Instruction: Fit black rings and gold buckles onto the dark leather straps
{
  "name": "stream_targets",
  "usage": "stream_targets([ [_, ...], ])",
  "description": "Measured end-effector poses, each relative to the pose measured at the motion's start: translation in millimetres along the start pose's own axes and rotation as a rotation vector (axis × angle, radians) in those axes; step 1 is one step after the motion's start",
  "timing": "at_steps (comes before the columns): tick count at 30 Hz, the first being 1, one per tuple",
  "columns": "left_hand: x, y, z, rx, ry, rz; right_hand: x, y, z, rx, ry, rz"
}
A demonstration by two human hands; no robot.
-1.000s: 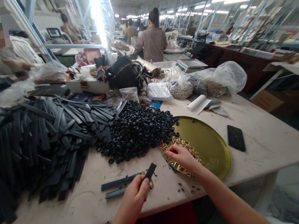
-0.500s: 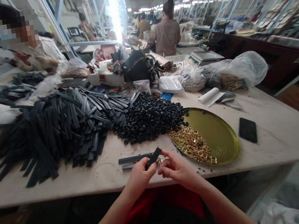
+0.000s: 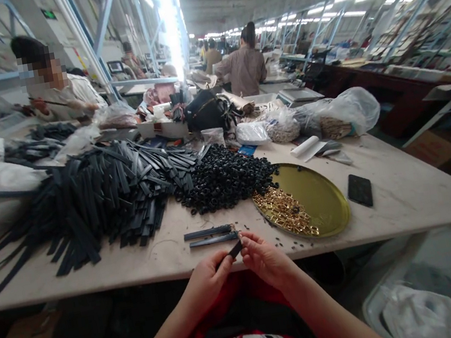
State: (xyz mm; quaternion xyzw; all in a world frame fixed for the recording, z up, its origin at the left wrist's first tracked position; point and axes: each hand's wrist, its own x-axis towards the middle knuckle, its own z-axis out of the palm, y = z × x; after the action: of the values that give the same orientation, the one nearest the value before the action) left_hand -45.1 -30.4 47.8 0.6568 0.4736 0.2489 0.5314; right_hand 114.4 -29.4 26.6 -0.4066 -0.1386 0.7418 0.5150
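A short black strap [image 3: 234,250] is pinched in my left hand [image 3: 212,275], just off the table's front edge. The fingers of my right hand [image 3: 264,257] close on the strap's upper end; any small part between them is too hidden to make out. Beyond my hands, two finished-looking dark straps [image 3: 208,232] lie side by side with gold pieces at their right ends. Many small black loops [image 3: 227,177] are heaped behind them. To the right, gold buckles [image 3: 287,210] cover the left part of a round golden tray [image 3: 324,193]. A large pile of black strips [image 3: 100,195] spreads at the left.
A phone [image 3: 359,190] lies right of the tray. Plastic bags [image 3: 354,110], a black bag [image 3: 204,109] and a white roll [image 3: 306,148] sit further back. One person [image 3: 61,92] works at the back left, another [image 3: 245,65] stands beyond the table.
My right hand has closed in on the strap's end, where its fingers were looser around a gold piece. The strap is held lower. The view has tilted up.
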Motion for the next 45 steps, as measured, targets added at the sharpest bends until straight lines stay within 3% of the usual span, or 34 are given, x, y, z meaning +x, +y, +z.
stream_targets([
  [3,-6,4,0.9,0.025,-0.026,0.069,-7,16,3,-0.125,-0.038,-0.057],
  [8,-4,0,2.8,-0.086,-0.035,-0.004,-15,28,-2,-0.444,-0.019,-0.364],
  [11,2,-12,8.0,-0.239,-0.062,-0.072,-15,24,-4,-0.441,-0.037,-0.277],
  [15,13,-30,15.9,-0.429,-0.088,-0.134,-7,20,-5,-0.274,-0.058,-0.101],
  [18,21,-40,17.3,-0.492,-0.093,-0.194,0,21,-8,-0.349,-0.047,-0.109],
  [22,31,-42,13.7,-0.512,-0.142,-0.276,6,23,-13,-0.708,0.023,-0.338],
  [24,34,-39,11.2,-0.408,-0.093,-0.257,9,21,-15,-0.924,0.046,-0.516],
  [26,36,-33,8.3,-0.234,-0.028,-0.199,12,17,-16,-1.044,0.046,-0.58],
  [28,36,-27,4.5,-0.11,-0.031,-0.168,18,13,-16,-1.007,0.041,-0.468],
  [32,41,-19,-4.0,-0.092,-0.094,-0.212,32,8,-14,-0.843,0.01,-0.256],
  [37,63,-25,-8.2,-0.031,0.02,-0.251,53,7,-15,-0.835,-0.044,-0.262],
  [40,73,-27,-9.3,-0.059,0.073,-0.271,66,1,-15,-0.839,-0.15,-0.26],
  [45,73,-23,-15.7,-0.092,0.012,-0.098,82,-17,-10,-0.875,-0.276,-0.221],
])
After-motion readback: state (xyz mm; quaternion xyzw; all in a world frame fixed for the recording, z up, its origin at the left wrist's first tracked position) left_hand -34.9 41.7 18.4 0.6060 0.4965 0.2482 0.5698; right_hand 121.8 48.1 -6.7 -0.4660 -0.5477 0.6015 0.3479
